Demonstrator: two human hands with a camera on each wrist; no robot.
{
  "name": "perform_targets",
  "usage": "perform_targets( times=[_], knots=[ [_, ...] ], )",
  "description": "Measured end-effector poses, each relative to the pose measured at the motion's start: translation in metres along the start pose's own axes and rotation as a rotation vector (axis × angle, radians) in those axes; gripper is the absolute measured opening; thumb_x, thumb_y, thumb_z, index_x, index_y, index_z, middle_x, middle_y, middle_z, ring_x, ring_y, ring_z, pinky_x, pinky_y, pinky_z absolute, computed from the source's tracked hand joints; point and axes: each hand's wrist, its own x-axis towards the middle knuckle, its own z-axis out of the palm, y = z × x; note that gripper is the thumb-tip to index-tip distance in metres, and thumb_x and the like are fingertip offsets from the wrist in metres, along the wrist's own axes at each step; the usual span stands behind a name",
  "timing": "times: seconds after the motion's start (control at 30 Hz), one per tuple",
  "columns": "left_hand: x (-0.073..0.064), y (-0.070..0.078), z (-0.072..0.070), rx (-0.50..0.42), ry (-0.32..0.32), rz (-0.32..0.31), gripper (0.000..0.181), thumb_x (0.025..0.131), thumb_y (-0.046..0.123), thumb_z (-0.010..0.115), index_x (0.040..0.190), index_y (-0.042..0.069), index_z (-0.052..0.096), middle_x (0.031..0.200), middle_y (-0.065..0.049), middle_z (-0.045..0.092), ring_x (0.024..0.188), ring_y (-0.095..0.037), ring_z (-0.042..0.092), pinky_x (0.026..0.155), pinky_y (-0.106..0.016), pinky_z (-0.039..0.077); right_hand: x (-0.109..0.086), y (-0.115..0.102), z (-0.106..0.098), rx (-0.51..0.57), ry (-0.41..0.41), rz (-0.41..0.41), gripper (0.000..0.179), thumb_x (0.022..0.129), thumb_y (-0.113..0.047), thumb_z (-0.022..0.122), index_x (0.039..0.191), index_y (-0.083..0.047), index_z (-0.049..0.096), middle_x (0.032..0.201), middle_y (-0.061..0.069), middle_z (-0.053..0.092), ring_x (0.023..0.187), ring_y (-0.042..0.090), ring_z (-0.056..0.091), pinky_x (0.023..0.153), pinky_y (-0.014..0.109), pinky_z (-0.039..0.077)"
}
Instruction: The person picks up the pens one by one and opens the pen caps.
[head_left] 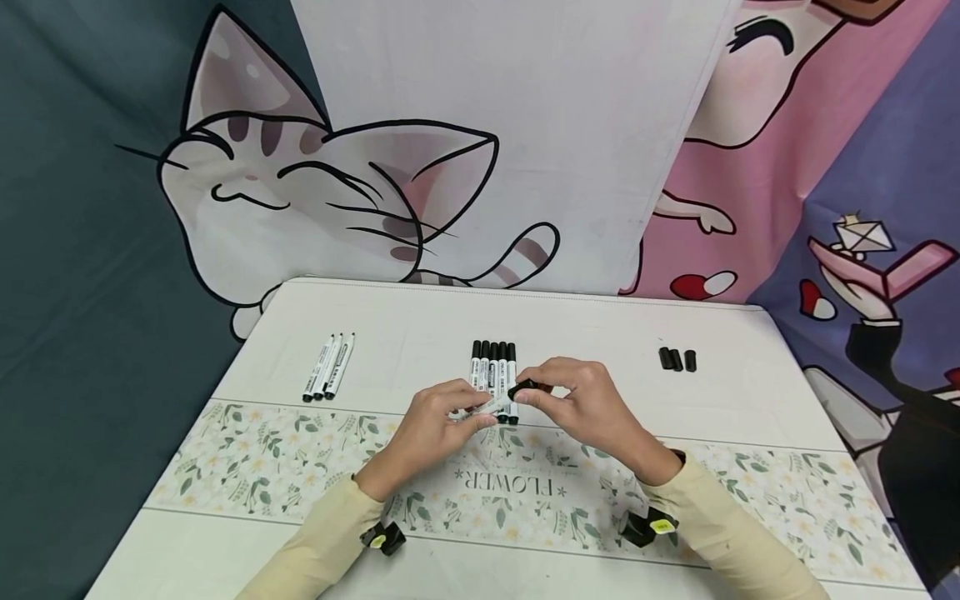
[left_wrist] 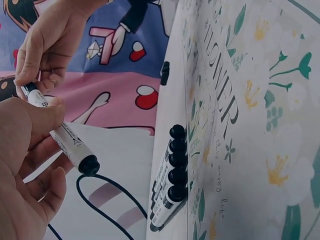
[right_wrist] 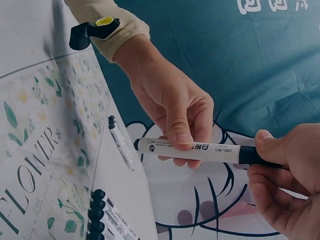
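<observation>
A white whiteboard marker with black ends is held between both hands above the table. My left hand pinches its white barrel between thumb and fingers. At the other end, my right hand grips the black cap, which sits against the barrel in the right wrist view. Below and behind the hands lies a row of several capped markers, partly hidden by the fingers. In the left wrist view, the black tail ends of that row face the camera.
Three uncapped markers lie side by side at the left of the table. Three loose black caps lie at the right. A floral "FLOWER" band crosses the tabletop, and cartoon cloth hangs behind.
</observation>
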Motion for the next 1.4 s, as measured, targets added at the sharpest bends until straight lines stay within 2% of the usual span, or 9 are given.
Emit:
perform_targets(
  times=[0.4,0.83,1.03,1.2,1.4],
  knots=[
    [0.0006,-0.0024,0.0008,-0.009,-0.053,0.008,0.030,0.088,0.021,0.081,0.112,0.002,0.078,0.096,-0.006,0.074,0.079,-0.010,0.065,0.070,-0.034,0.056,-0.0021,0.0046,0.0022,-0.003,0.003,-0.019,0.013,0.089,-0.013,0.080,0.101,-0.017,0.080,0.092,-0.008,0.076,0.074,0.003,0.064,0.061,0.022,0.051],
    [0.0007,-0.0040,-0.0012,0.001,-0.105,-0.051,0.031,0.090,0.024,0.080,0.113,0.004,0.078,0.099,-0.001,0.075,0.087,-0.009,0.068,0.076,-0.031,0.057,-0.0042,0.0064,0.0026,0.014,-0.002,0.023,0.014,0.089,-0.014,0.079,0.103,-0.016,0.081,0.094,-0.007,0.076,0.072,0.002,0.064,0.057,0.021,0.049],
    [0.0009,-0.0052,-0.0008,0.013,-0.107,-0.049,0.031,0.090,0.024,0.080,0.112,0.002,0.078,0.096,0.001,0.074,0.082,-0.008,0.065,0.072,-0.033,0.057,-0.0056,0.0069,0.0023,0.010,-0.015,0.029,0.015,0.089,-0.013,0.079,0.104,-0.015,0.081,0.094,-0.007,0.076,0.076,0.003,0.066,0.059,0.022,0.051],
    [0.0019,-0.0042,-0.0012,0.027,-0.105,-0.053,0.029,0.089,0.023,0.081,0.111,0.005,0.079,0.095,0.003,0.073,0.081,-0.007,0.064,0.071,-0.031,0.055,-0.0060,0.0059,0.0023,0.003,-0.018,0.039,0.016,0.089,-0.013,0.079,0.104,-0.017,0.081,0.094,-0.008,0.076,0.076,0.003,0.065,0.060,0.022,0.051],
    [0.0024,-0.0046,-0.0020,0.024,-0.110,-0.054,0.028,0.089,0.021,0.081,0.112,0.005,0.079,0.095,0.002,0.073,0.076,-0.007,0.060,0.068,-0.036,0.055,-0.0062,0.0065,0.0024,0.000,-0.019,0.030,0.017,0.088,-0.013,0.080,0.104,-0.016,0.081,0.094,-0.007,0.077,0.076,0.003,0.065,0.060,0.022,0.051]
  ],
)
